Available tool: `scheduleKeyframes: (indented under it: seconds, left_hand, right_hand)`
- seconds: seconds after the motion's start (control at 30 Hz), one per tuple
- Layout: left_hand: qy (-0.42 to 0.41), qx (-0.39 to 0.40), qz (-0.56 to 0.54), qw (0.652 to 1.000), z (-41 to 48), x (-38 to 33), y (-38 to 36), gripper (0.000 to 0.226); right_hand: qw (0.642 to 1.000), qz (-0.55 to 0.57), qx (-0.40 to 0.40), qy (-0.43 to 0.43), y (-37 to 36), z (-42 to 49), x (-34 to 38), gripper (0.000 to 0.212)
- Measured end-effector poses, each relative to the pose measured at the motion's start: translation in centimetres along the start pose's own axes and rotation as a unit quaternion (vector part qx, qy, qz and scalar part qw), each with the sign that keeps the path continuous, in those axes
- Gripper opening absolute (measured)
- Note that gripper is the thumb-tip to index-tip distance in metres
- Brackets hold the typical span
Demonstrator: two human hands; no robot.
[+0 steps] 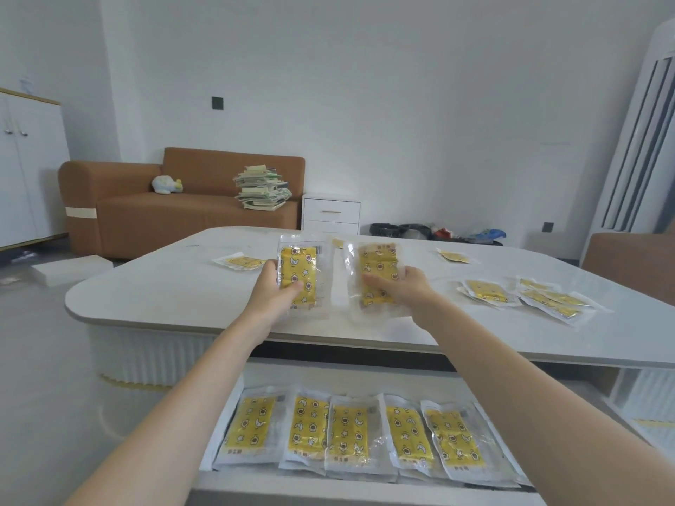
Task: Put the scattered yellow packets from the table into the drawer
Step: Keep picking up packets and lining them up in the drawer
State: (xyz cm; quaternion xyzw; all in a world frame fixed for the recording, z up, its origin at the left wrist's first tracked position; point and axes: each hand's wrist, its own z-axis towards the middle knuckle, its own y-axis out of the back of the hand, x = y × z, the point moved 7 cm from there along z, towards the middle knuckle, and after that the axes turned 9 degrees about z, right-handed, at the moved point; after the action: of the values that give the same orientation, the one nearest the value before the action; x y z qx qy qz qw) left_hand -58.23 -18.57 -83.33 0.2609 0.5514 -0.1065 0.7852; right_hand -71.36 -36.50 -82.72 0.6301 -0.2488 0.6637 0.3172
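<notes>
Grips a yellow packet (pixel 297 264) in the left hand (pixel 275 290), thumb laid across the printed face, fingers curled behind. Grasps a second packet (pixel 378 257) in the right hand (pixel 403 286) in much the same way, thumb over the front, fingertips wrapped round the far side. Holds both over the table (pixel 175 283), just inside its near edge, side by side and apart. Contact between either packet's lower end and the tabletop: impossible to tell.

Under the table's near edge: the drawer (pixel 328 493), pulled open, with a row of packets (pixel 350 432) lying flat and overlapping across most of its visible width. Toward the table's right side: a loose heap of packets (pixel 529 297). Toward its far side: one single packet (pixel 243 262) at the left, another (pixel 453 255) at the right, and a small one (pixel 338 243) just behind the held pair. Well beyond the table: a brown sofa (pixel 146 206) bearing a stack of papers (pixel 263 189).

Likely trouble from here:
- A slip: slick, clear wrappers, each held by one hand only, may slide free on the way down past the table's edge.
- A snag on that overhanging edge, given the drawer tucked beneath it.
- Disorder in the drawer: little bare floor left, so dropping two at once probably shoves or buckles the overlapping row.
- Singles at the table's far side overlooked.
</notes>
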Motion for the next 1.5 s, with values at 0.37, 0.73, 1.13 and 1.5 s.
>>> scheduleKeyframes:
  seconds: [0.37,0.73,1.13,1.5]
  left_hand:
    - [-0.071,-0.049,0.063,0.994,-2.5,-0.4,0.8,0.034]
    - [-0.075,-0.036,0.080,0.993,-2.6,-0.5,-0.7,0.034]
    - [-0.060,-0.038,-0.001,0.998,-2.8,-1.7,-0.9,0.026]
    - [-0.024,0.048,-0.112,0.992,-6.0,-4.0,-4.8,0.021]
  right_hand:
    - [0.988,0.030,-0.015,0.151,-1.7,-2.1,-0.9,0.025]
    - [0.990,0.043,-0.019,0.135,-1.8,-1.5,-1.9,0.026]
    - [0.988,0.035,-0.010,0.152,0.2,-2.1,1.9,0.029]
    - [0.997,0.025,0.010,0.073,7.8,-5.9,3.1,0.043]
